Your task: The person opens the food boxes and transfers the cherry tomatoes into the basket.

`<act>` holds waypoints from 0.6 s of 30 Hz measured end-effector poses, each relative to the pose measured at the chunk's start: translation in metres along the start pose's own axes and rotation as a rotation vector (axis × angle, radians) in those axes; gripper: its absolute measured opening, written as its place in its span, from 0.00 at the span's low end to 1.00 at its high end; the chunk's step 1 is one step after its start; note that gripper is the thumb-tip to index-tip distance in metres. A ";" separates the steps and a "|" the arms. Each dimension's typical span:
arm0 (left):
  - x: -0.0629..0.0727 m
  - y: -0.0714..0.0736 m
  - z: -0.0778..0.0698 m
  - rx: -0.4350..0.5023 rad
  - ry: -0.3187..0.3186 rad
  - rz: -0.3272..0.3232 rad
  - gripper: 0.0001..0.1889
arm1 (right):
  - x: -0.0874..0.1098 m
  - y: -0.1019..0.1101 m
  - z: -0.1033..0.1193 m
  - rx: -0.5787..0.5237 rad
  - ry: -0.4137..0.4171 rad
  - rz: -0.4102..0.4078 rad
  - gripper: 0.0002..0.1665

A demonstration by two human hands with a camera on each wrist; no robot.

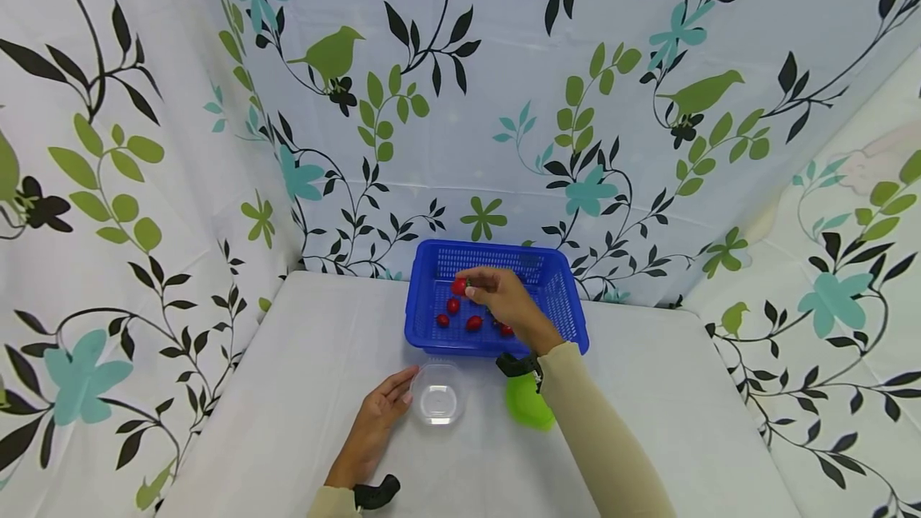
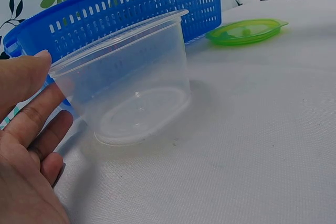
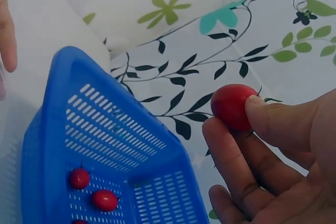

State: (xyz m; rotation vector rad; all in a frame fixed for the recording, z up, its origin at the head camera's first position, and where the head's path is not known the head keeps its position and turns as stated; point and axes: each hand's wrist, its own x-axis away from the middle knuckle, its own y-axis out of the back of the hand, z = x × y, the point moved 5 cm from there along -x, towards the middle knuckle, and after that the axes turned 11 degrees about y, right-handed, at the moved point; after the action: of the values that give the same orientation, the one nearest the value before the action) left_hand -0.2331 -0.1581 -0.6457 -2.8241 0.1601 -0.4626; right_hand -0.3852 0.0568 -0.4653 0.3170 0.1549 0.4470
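My right hand (image 1: 509, 298) pinches a red cherry tomato (image 3: 232, 106) between thumb and fingertips, above the blue basket (image 1: 568, 294). Its green stem shows beside the thumb in the right wrist view. Several more cherry tomatoes (image 1: 474, 323) lie on the basket's floor, partly hidden under the hand. A clear plastic container (image 2: 131, 98) stands upright on the table in front of the basket, with nothing in it. My left hand (image 1: 381, 414) is at its left side, thumb and fingertips right at the rim, fingers loosely extended.
A bright green lid (image 1: 528, 404) lies on the table right of the container, partly beneath my right forearm. White cloth covers the table (image 1: 302, 390). A patterned curtain (image 1: 475, 102) hangs behind the basket and on both sides.
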 end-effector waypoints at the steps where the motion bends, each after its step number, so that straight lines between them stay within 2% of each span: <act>1: 0.000 0.000 0.000 0.000 0.001 -0.002 0.26 | -0.002 0.001 -0.001 -0.002 -0.007 0.006 0.18; 7: 0.001 0.000 -0.002 -0.006 0.007 -0.006 0.26 | -0.016 0.004 -0.004 0.004 -0.026 0.039 0.16; 14: 0.002 0.000 -0.002 -0.004 0.013 -0.006 0.26 | -0.032 0.009 -0.012 -0.016 -0.011 0.094 0.15; 18: 0.002 0.000 -0.002 -0.006 0.010 -0.008 0.26 | -0.039 0.012 -0.021 0.016 -0.012 0.121 0.15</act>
State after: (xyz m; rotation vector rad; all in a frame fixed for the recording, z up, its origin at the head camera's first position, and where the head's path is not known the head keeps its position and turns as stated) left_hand -0.2321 -0.1585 -0.6436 -2.8298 0.1523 -0.4783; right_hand -0.4293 0.0547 -0.4783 0.3460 0.1284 0.5636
